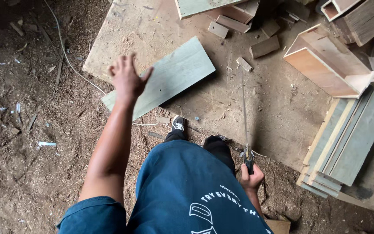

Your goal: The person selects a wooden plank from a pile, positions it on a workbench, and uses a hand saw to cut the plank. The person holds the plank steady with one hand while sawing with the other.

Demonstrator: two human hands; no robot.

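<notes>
My left hand (127, 79) is stretched out with fingers spread, hovering over the near end of a pale green board (176, 73) that lies flat on a big plywood sheet (265, 108) on the ground. It holds nothing. My right hand (251, 177) is down by my side, closed around the dark handle of a hand saw (244, 117), whose thin blade points away from me over the plywood. One shoe (178, 124) shows at the plywood's near edge.
Sawdust covers the dirt floor at left, with a thin white cord (72, 67) running across it. A stack of green boards (347, 138) lies at right, an open wooden box (325, 63) behind it, and small offcut blocks (265, 46) at the top.
</notes>
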